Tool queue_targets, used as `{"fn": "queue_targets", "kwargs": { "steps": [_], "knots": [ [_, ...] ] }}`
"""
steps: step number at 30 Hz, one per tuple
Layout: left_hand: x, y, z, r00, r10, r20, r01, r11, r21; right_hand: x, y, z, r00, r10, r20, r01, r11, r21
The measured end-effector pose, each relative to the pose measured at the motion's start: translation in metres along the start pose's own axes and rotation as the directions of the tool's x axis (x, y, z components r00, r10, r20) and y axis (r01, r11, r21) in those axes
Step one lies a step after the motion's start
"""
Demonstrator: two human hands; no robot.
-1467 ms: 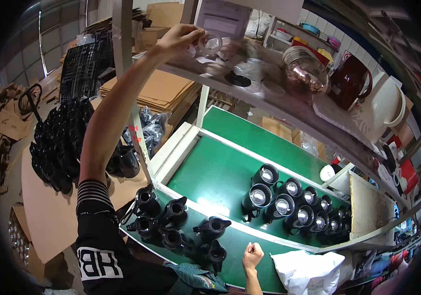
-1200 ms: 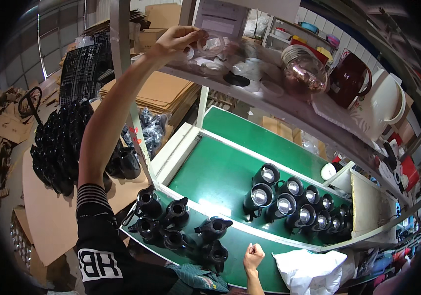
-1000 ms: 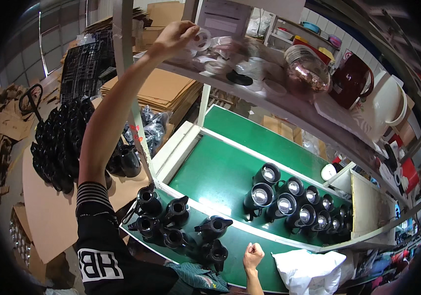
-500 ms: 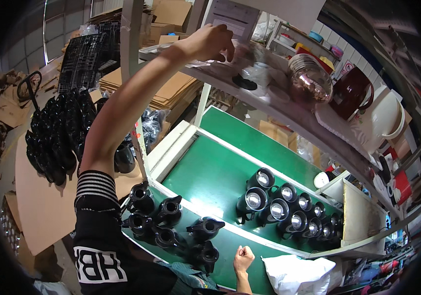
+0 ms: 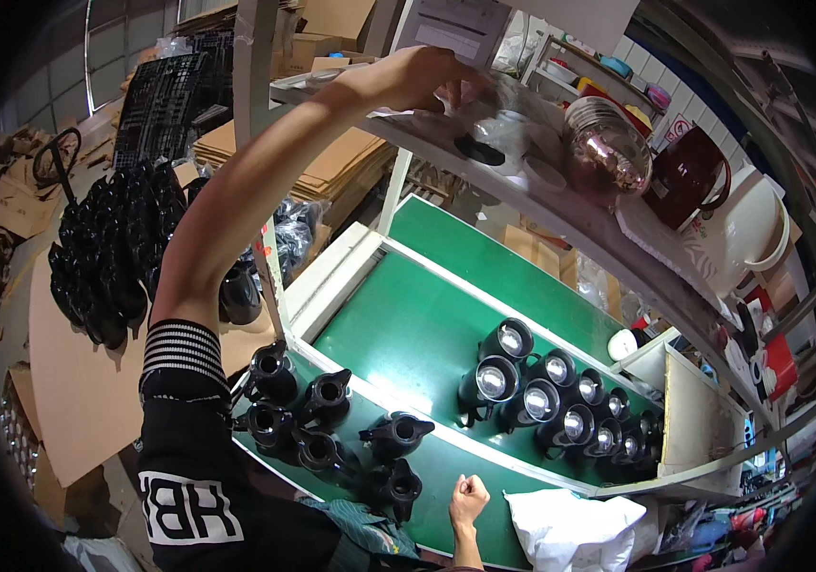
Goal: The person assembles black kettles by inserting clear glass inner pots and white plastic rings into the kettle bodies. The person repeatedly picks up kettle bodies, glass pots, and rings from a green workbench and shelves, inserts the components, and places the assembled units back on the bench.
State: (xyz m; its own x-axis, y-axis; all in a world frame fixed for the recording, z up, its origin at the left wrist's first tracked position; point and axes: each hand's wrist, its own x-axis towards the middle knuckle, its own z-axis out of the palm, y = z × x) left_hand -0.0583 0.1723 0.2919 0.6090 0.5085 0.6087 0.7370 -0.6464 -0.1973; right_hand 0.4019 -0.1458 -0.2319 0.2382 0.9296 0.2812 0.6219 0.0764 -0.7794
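My left hand (image 5: 419, 81) reaches up over the cluttered shelf (image 5: 398, 133), close to clear plastic bags (image 5: 513, 129). Its fingers bend downward and are blurred, so whether they grip anything is unclear. Low in front of me, over the green bench, my right hand (image 5: 469, 500) is closed in a fist; its inside is hidden. Left of that fist several glossy black jug bodies with spouts (image 5: 398, 436) stand on the near green surface. Beyond the white rail, black jugs with shiny inner linings (image 5: 541, 402) are grouped in rows on the green belt (image 5: 408, 310).
A white sack (image 5: 575, 529) lies right of my right hand. The shelf also bears a shiny metallic round vessel (image 5: 608, 143), a dark red jug (image 5: 689, 176) and a white one (image 5: 737, 229). More black parts (image 5: 107, 257) are heaped on cardboard (image 5: 83, 400) at left.
My left hand has moved slightly right along the shelf, toward the plastic bags. The right fist stays almost in place, and the view has shifted a little.
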Motion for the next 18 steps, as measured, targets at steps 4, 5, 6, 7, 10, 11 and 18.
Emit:
{"fn": "queue_targets", "kwargs": {
  "steps": [4, 5, 6, 7, 10, 11, 18],
  "knots": [
    [0.013, 0.021, -0.003, 0.987, -0.141, 0.084, 0.140, 0.990, 0.019, -0.002, -0.005, -0.003, 1.000, 0.021, -0.018, -0.021, 1.000, 0.006],
    [0.014, 0.027, -0.010, 0.975, -0.190, 0.117, 0.182, 0.980, 0.074, -0.003, -0.005, -0.001, 0.999, 0.038, -0.014, -0.038, 0.999, 0.010],
    [0.013, 0.023, -0.008, 0.982, -0.156, 0.109, 0.155, 0.988, 0.024, -0.003, -0.004, -0.001, 1.000, 0.027, -0.012, -0.027, 1.000, 0.010],
    [0.009, 0.015, -0.004, 0.988, -0.121, 0.100, 0.125, 0.992, -0.027, -0.003, -0.001, -0.001, 1.000, 0.017, -0.011, -0.017, 1.000, 0.009],
    [0.011, 0.008, 0.001, 0.992, -0.070, 0.102, 0.082, 0.990, -0.119, -0.005, -0.005, -0.003, 1.000, 0.019, 0.000, -0.019, 1.000, -0.019],
    [0.011, 0.007, 0.003, 0.992, -0.064, 0.106, 0.078, 0.987, -0.140, -0.007, -0.006, -0.006, 1.000, 0.023, 0.007, -0.022, 0.999, -0.035],
    [0.015, -0.019, 0.029, 0.999, 0.007, -0.048, -0.021, 0.953, -0.301, -0.010, 0.005, -0.003, 0.998, 0.037, 0.054, -0.035, 0.999, -0.038]
  ]
}}
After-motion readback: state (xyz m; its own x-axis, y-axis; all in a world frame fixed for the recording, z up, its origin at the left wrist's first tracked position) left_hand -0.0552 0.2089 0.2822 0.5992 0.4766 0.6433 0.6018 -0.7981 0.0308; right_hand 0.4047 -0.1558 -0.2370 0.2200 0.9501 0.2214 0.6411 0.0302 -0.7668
